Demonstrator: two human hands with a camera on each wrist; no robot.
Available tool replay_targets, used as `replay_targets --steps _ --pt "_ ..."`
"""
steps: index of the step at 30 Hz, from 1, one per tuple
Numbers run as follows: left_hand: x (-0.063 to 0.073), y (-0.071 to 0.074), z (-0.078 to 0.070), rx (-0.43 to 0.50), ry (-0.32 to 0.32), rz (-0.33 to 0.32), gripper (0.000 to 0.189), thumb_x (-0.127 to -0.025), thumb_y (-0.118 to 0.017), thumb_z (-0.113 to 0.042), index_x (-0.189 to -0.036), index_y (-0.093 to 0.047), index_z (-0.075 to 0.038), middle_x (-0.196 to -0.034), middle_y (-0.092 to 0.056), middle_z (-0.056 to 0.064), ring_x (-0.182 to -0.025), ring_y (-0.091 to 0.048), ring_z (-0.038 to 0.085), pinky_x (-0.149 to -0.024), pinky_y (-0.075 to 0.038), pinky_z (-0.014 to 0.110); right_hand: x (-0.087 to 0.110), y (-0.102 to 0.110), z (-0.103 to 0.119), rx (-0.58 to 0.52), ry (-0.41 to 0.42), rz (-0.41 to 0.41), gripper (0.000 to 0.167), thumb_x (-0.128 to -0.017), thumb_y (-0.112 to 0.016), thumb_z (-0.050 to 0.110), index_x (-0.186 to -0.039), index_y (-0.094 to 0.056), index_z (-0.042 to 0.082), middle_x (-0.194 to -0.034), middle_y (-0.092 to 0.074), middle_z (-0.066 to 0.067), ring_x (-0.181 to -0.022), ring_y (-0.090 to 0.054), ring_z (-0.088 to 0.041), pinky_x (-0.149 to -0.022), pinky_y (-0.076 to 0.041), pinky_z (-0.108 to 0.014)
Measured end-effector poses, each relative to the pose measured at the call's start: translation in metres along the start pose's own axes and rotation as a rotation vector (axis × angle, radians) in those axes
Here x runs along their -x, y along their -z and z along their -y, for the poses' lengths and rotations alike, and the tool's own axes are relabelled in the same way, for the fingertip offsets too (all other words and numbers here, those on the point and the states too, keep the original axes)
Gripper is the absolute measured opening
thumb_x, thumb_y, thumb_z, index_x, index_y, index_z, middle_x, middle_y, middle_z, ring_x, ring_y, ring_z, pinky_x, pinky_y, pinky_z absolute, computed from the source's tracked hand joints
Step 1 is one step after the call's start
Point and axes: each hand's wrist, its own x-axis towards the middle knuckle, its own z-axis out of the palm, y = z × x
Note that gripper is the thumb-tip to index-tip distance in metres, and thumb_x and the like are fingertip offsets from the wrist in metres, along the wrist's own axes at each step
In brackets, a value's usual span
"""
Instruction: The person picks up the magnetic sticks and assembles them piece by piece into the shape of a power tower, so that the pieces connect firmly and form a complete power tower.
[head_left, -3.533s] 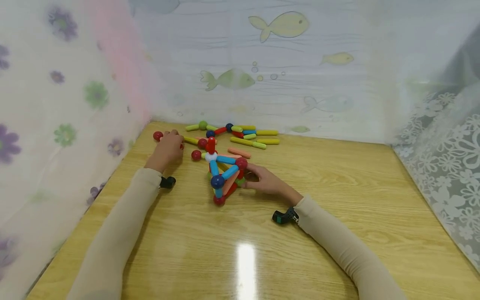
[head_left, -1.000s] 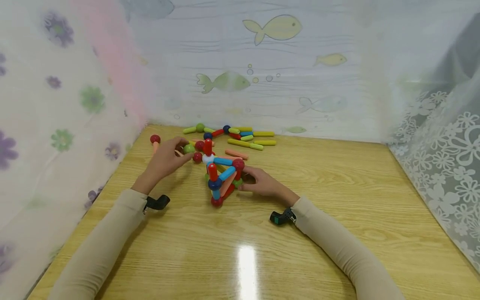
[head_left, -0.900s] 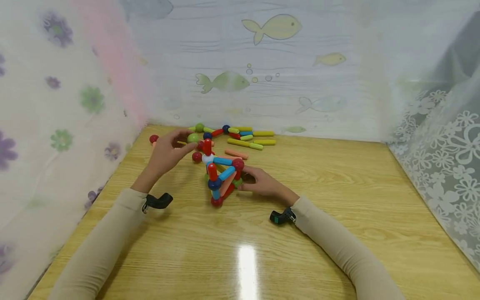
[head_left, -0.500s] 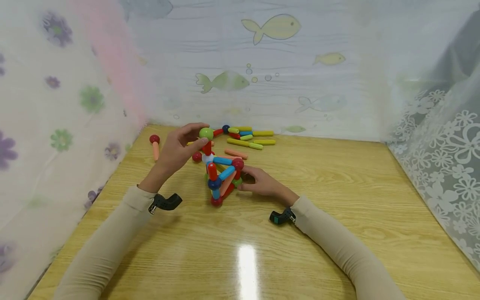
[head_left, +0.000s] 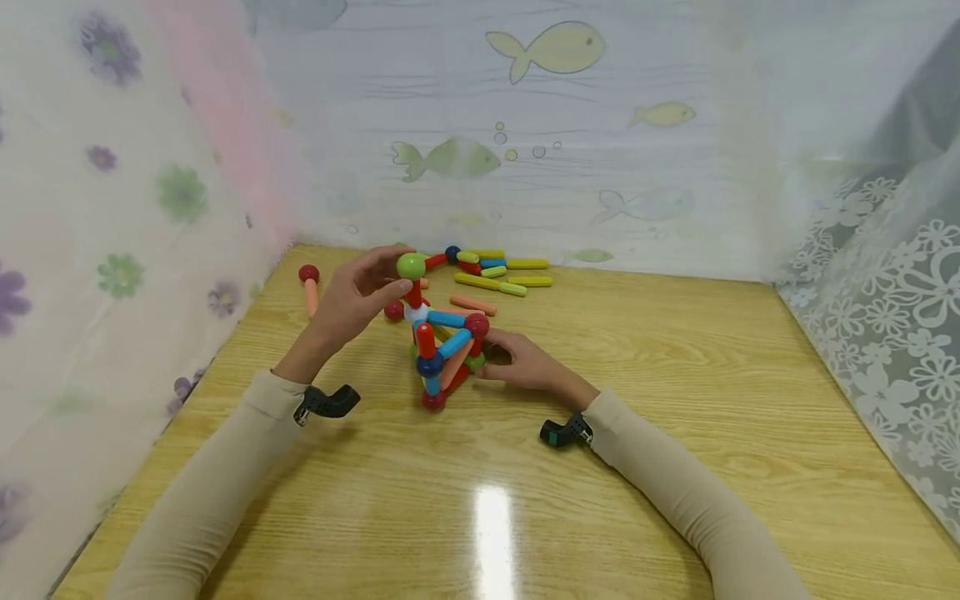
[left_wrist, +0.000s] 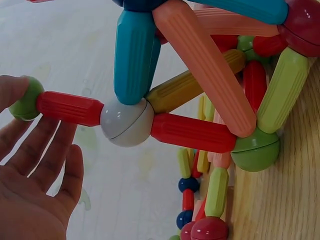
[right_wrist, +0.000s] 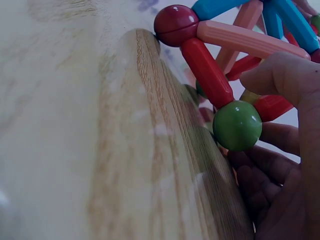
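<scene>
A framework of magnetic sticks and balls, its blue stick (head_left: 447, 319) near the top, stands at the table's middle. My left hand (head_left: 347, 302) pinches a green ball (head_left: 410, 267) at the upper end of a red stick (left_wrist: 70, 107). That stick rises from a white ball (left_wrist: 127, 121). Another red stick (head_left: 425, 340) stands on the navy ball (head_left: 429, 365) at the front. My right hand (head_left: 522, 362) holds the framework's right side, thumb and fingers around a low green ball (right_wrist: 237, 125). Part of the far side is hidden.
Loose yellow sticks (head_left: 480, 282), a navy ball (head_left: 452, 254) and other sticks lie behind the framework. A salmon stick (head_left: 311, 297) with a red ball (head_left: 308, 273) lies at the back left. A patterned sheet (head_left: 450, 100) hangs behind the table (head_left: 637, 500).
My left hand has brought the green ball from the left pile up onto the red stick above the white ball. A red stick now stands on the navy ball. My right hand stays put.
</scene>
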Motion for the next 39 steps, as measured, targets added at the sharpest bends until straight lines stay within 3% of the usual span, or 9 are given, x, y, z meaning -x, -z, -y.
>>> replay_targets --steps 5,7,11,13,16,23,28,32,39 --pt "0.000 0.003 0.005 0.034 0.001 0.010 0.044 -0.103 -0.063 -0.001 -0.146 -0.058 -0.004 -0.126 -0.066 0.012 -0.111 -0.065 0.027 -0.093 -0.053 0.032 0.001 0.001 0.000 0.001 0.016 0.005 0.053 -0.097 -0.073 0.016 -0.147 -0.055 0.009 -0.130 -0.062 -0.005 -0.116 -0.059 -0.021 -0.104 -0.046 -0.042" --pt "0.000 0.007 0.011 -0.022 0.027 -0.009 0.042 -0.104 -0.061 -0.003 -0.146 -0.057 -0.003 -0.129 -0.065 0.015 -0.116 -0.063 0.029 -0.097 -0.051 0.036 0.001 0.001 0.001 0.003 0.017 0.007 0.052 -0.097 -0.073 0.017 -0.146 -0.056 0.010 -0.130 -0.063 -0.004 -0.116 -0.059 -0.021 -0.103 -0.046 -0.041" --pt "0.003 0.019 0.037 -0.378 0.147 -0.013 0.036 -0.103 -0.059 -0.004 -0.138 -0.064 0.000 -0.131 -0.066 0.017 -0.118 -0.061 0.035 -0.099 -0.049 0.048 0.001 0.000 0.002 -0.003 0.006 0.007 0.052 -0.097 -0.073 0.016 -0.146 -0.055 0.010 -0.129 -0.063 -0.004 -0.115 -0.059 -0.021 -0.102 -0.046 -0.041" --pt "0.007 0.023 0.051 -0.563 0.224 0.050 0.035 -0.101 -0.061 -0.005 -0.134 -0.066 0.001 -0.132 -0.065 0.019 -0.117 -0.061 0.038 -0.096 -0.049 0.053 0.001 0.000 0.002 -0.008 0.003 0.006 0.052 -0.097 -0.073 0.013 -0.146 -0.055 0.008 -0.127 -0.063 -0.006 -0.114 -0.059 -0.023 -0.102 -0.046 -0.043" --pt "0.011 0.025 0.068 -0.690 0.278 0.181 0.034 -0.099 -0.065 -0.004 -0.133 -0.066 0.003 -0.134 -0.062 0.024 -0.117 -0.060 0.044 -0.095 -0.050 0.057 0.001 -0.001 0.002 -0.010 -0.001 0.007 0.053 -0.097 -0.073 0.010 -0.147 -0.055 0.006 -0.128 -0.062 -0.009 -0.113 -0.058 -0.028 -0.103 -0.046 -0.047" --pt "0.013 0.024 0.083 -0.694 0.248 0.202 0.029 -0.097 -0.075 -0.005 -0.124 -0.067 0.001 -0.124 -0.067 0.021 -0.110 -0.063 0.042 -0.096 -0.051 0.054 0.002 0.001 0.014 -0.030 0.000 0.009 0.051 -0.096 -0.071 0.002 -0.145 -0.054 -0.003 -0.129 -0.061 -0.018 -0.116 -0.057 -0.040 -0.105 -0.043 -0.056" --pt "0.012 0.020 0.090 -0.674 0.274 0.179 0.024 -0.098 -0.074 -0.008 -0.119 -0.064 -0.002 -0.118 -0.069 0.019 -0.110 -0.067 0.038 -0.095 -0.053 0.053 0.006 0.005 0.041 -0.032 0.011 0.021 0.048 -0.097 -0.069 0.002 -0.142 -0.055 -0.006 -0.126 -0.063 -0.017 -0.115 -0.058 -0.039 -0.104 -0.044 -0.057" --pt "0.011 0.017 0.091 -0.690 0.262 0.179 0.021 -0.099 -0.072 -0.007 -0.118 -0.065 -0.001 -0.116 -0.068 0.020 -0.104 -0.068 0.037 -0.092 -0.054 0.052 0.008 0.005 0.045 -0.027 0.009 0.015 0.049 -0.098 -0.069 0.003 -0.144 -0.054 -0.005 -0.130 -0.062 -0.016 -0.118 -0.058 -0.035 -0.106 -0.043 -0.056" --pt "0.008 0.016 0.090 -0.813 0.207 0.227 0.024 -0.098 -0.072 -0.006 -0.120 -0.075 0.002 -0.111 -0.063 0.022 -0.095 -0.056 0.036 -0.085 -0.050 0.049 0.001 0.000 -0.001 0.020 0.013 -0.008 0.056 -0.097 -0.073 0.016 -0.150 -0.054 0.010 -0.137 -0.061 -0.004 -0.122 -0.056 -0.020 -0.107 -0.043 -0.044"
